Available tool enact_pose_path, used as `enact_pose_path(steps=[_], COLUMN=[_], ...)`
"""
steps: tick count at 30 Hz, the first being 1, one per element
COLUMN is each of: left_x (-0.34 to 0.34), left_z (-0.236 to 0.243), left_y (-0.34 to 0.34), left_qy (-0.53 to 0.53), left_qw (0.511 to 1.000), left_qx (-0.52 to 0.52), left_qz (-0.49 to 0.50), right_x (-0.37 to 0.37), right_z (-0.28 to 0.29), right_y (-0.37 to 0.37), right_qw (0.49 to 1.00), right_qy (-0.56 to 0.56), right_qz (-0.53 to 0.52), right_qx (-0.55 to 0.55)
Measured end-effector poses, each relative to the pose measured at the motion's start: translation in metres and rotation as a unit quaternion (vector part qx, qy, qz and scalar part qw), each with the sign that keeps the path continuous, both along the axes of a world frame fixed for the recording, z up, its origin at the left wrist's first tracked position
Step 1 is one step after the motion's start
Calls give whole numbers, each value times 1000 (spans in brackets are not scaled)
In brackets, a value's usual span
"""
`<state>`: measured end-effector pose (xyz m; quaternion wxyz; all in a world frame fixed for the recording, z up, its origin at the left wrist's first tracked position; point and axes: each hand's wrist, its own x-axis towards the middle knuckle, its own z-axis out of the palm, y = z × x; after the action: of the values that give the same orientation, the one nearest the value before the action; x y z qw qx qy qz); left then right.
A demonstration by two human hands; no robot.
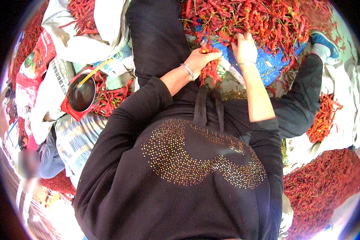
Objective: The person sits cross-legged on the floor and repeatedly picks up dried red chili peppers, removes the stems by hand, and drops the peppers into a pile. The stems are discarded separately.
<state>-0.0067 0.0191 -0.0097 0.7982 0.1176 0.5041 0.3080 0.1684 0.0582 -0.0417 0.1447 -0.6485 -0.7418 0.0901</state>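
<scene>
My left hand, a bangle at its wrist, is closed around a bunch of red dried chillies that dangles between my legs. My right hand is just to its right at the lower edge of a large heap of chillies, fingers curled; what they hold, if anything, is too small to tell. The heap lies on a blue plastic sheet. A pale narrow strip shows between my hands, partly hidden.
A dark bowl with yellow sticks sits at my left among white sacks and a plaid cloth. More chillies pile up at lower right. My outstretched legs flank the sheet. A person is partly visible at far left.
</scene>
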Motion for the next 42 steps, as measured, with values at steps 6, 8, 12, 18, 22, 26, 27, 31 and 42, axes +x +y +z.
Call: enact_pose_path(steps=[6,8,12,18,22,26,27,31,42], left_x=[7,8,8,4,3,3,3,4,1], left_z=[-15,-23,-19,-4,7,8,6,0,4], left_y=[1,2,0,-7,-10,-15,-16,-16,-13], left_qy=[16,-7,-30,-88,-111,-149,-138,-115,-107], left_qw=[995,995,997,989,987,981,982,976,914], left_qx=[97,97,63,93,74,51,50,74,183], left_qz=[31,27,20,-76,-94,-113,-119,-167,-346], right_x=[8,0,-20,-16,-11,-11,-10,-3,14], right_z=[17,28,41,43,49,49,47,48,39], right_y=[-35,-55,-86,-85,-76,-77,-77,-77,-107], right_qw=[993,987,974,747,714,699,726,739,461], right_qy=[116,156,223,625,639,663,636,622,775], right_qz=[20,-8,-33,-159,-133,-108,-115,-88,-263], right_qx=[4,-21,-22,-162,-251,-244,-235,-243,-342])
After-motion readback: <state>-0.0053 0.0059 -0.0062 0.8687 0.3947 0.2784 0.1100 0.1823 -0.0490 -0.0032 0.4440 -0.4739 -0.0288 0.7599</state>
